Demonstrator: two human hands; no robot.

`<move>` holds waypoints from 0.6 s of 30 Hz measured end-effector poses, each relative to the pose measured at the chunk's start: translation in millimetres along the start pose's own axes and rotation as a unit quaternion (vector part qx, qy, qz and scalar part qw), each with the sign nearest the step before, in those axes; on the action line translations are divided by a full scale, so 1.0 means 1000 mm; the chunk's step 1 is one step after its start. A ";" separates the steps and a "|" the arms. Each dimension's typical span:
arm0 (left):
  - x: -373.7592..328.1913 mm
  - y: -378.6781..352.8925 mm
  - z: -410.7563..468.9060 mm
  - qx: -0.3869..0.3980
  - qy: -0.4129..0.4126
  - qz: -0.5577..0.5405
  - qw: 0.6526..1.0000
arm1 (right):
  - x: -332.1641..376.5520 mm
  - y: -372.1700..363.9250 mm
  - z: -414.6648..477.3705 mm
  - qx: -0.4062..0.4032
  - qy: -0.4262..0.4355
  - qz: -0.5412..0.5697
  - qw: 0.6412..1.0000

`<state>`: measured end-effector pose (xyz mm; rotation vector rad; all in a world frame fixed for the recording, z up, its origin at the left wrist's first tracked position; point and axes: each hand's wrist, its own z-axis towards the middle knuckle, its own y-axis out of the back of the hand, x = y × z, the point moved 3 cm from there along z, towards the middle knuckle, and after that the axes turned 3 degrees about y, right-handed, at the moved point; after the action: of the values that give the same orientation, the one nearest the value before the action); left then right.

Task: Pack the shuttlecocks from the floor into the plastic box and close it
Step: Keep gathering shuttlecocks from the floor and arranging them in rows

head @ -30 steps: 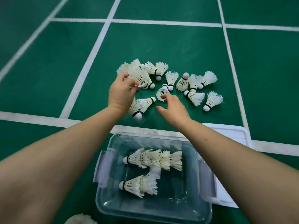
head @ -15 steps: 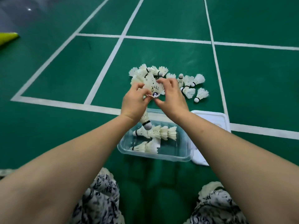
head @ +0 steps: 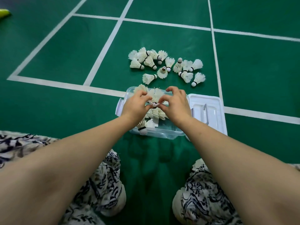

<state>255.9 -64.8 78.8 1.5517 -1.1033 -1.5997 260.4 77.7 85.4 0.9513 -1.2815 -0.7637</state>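
- Where the person's knees frame the bottom of the view, black-and-white patterned trousers (head: 100, 184) sit to either side of a strip of green court floor (head: 65, 54), and both bare forearms reach forward over it.
- Just beyond the knees stands the plastic box (head: 162, 135), clear-walled and open, with a latch flap on its left end.
- Stacked shuttlecocks (head: 155, 113) lie inside the box, white-feathered and nested one into another, mostly hidden by the hands.
- One white cork with a black band (head: 142, 127) points down at the box's near left corner, under the left wrist; I cannot tell whether the hand holds it.
- Above the box, the left hand (head: 136, 104) pinches the cork end of the held shuttlecock (head: 154, 95) between thumb and fingertips.
- Facing it, the right hand (head: 176, 105) pinches the same end with thumb and forefinger, its other fingers curled and raised.
- A small pink-and-white scrap shows between the two pinches; any print on it is too small to read.
- Touching the box's right side, the lid (head: 211, 111) lies flat on the floor.
- Farther out, loose shuttlecocks (head: 162, 73) lie scattered in a cluster on the floor, white feathers, black bands and white corks pointing every way.
- White court lines (head: 103, 47) cross the floor beyond, and a yellow-green object (head: 4, 13) shows at the far left edge.
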 end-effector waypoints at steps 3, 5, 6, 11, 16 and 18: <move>0.004 -0.006 0.000 -0.004 -0.007 0.018 1.000 | -0.006 -0.008 0.001 0.016 0.003 -0.009 1.000; 0.008 -0.011 0.001 -0.014 -0.005 0.004 1.000 | -0.009 -0.014 0.002 0.021 0.007 -0.003 1.000; 0.011 -0.014 0.002 -0.014 0.002 -0.005 1.000 | -0.010 -0.017 0.002 0.023 0.006 0.000 1.000; 0.024 -0.025 0.011 0.009 0.010 0.035 0.999 | -0.018 -0.036 0.002 0.055 -0.004 0.013 0.998; 0.030 -0.027 0.022 -0.008 0.044 0.011 0.999 | -0.029 -0.045 0.003 0.056 -0.025 -0.009 0.998; 0.031 -0.029 0.023 -0.011 0.045 0.007 0.999 | -0.033 -0.048 0.004 0.058 -0.051 -0.025 0.997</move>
<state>233.6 -76.4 37.7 1.5819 -1.0433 -1.5127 253.6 86.2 28.0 1.0535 -1.4076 -0.7917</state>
